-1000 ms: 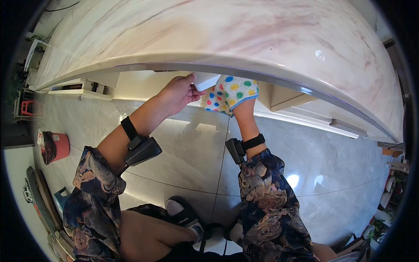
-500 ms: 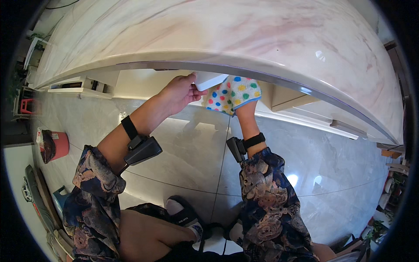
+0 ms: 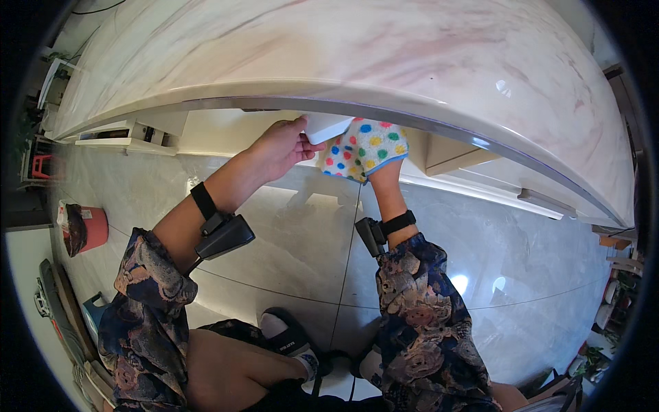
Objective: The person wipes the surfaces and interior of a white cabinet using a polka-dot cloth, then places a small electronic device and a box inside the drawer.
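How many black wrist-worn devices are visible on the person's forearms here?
2. One wrist device is strapped on the left forearm, behind the left hand. The other wrist device is on the right forearm, below the polka-dot cloth. None looks hidden.

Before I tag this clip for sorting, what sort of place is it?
Probably a home kitchen or dining area: a marbled countertop, pale cabinet drawers under it, glossy floor tiles, and a spotted cleaning cloth over the right hand.

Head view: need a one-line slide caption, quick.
Under a marble countertop edge, the left hand holds a white object while the right hand, hidden by a polka-dot cloth, works beside it.
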{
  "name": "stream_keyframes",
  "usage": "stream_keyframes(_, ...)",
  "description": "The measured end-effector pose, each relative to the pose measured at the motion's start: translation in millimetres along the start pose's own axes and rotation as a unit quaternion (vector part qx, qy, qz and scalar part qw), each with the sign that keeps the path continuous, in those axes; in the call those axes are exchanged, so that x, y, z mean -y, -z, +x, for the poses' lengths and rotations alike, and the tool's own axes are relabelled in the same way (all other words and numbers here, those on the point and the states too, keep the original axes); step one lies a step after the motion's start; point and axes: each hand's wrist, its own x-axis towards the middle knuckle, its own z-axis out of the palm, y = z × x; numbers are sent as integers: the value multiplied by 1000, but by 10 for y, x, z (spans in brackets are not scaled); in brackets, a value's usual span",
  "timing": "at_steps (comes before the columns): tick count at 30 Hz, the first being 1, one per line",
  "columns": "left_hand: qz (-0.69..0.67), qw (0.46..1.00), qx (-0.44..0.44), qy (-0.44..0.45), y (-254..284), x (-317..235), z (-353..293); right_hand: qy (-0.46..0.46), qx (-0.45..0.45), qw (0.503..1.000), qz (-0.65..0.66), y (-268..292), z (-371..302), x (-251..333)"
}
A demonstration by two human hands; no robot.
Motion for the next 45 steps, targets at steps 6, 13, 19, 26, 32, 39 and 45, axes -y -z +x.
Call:
stream_keyframes(6, 6, 1000, 15, 0, 35, -5, -15, -64, 4, 996, 63, -8, 23, 92)
stream_keyframes(13, -2, 1000, 13, -1, 6, 8, -22, -102, 3, 989, 105, 22, -16, 141)
stream_keyframes(19, 0, 1000, 22, -5, 8, -8, -52, -26, 30, 999, 26, -47, -20, 131)
stream_keyframes(26, 5, 1000, 20, -7, -10, 1, -138, -5, 14, 997, -75, 36, -18, 261)
stream_keyframes(32, 12, 1000, 21, -8, 11, -23, 45, -35, -4, 999, 37, -20, 49, 108)
stream_keyframes(39, 16, 1000, 23, -2, -2, 12, 124, -56, -7, 998, 24, -94, -47, -113)
stream_keyframes(45, 10, 999, 27, -16, 4, 33, -25, -53, 12, 989, 138, 21, -10, 182)
